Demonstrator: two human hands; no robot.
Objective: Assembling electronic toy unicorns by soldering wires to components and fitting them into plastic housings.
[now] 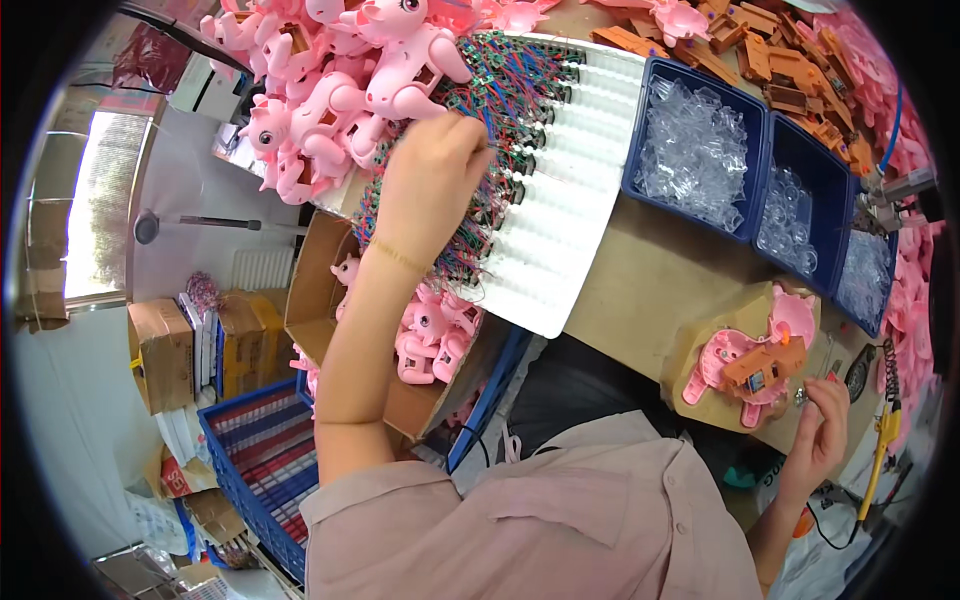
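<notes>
My left hand (440,175) reaches over a heap of small circuit boards with coloured wires (470,235), its fingers curled down and closed. The fingertips are hidden, so what they grip does not show. Just beyond it a pink pony figure (400,70) leans on a pile of similar figures. My right hand (822,430) is at the right beside a tan holder (690,350), fingers loosely bent and apart. A small shiny piece (800,397) lies by its fingertips. In the holder sits a pink toy shell half (720,355) with an orange-brown housing (765,368) on it.
The wired boards lie on a ridged white tray (575,230). Blue bins (757,190) of clear plastic parts stand to its right. Orange-brown housings (790,65) are heaped behind. A cardboard box (405,405) of ponies and a blue crate (225,470) stand at left. A yellow-handled tool (886,430) hangs at right.
</notes>
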